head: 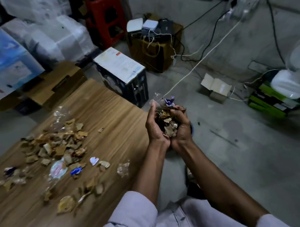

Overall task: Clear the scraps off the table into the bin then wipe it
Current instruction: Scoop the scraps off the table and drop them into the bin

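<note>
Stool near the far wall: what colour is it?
The stool is red, clearest in the head view.

Both bare forearms reached forward from rolled pale sleeves (132, 216) and met just past the right edge of the table (106, 107), where the left hand (155, 131) and right hand (183, 131) were cupped together, heels touching, fingers curled round a handful of scraps (167, 123).

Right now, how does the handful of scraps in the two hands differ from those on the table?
The handful of scraps is bunched tight, cupped between the left hand and right hand; the scraps on the table lie spread loose. The handful is held past the table edge; the others rest on the wood. Both mix brown bits, clear film and blue wrapper.
</note>
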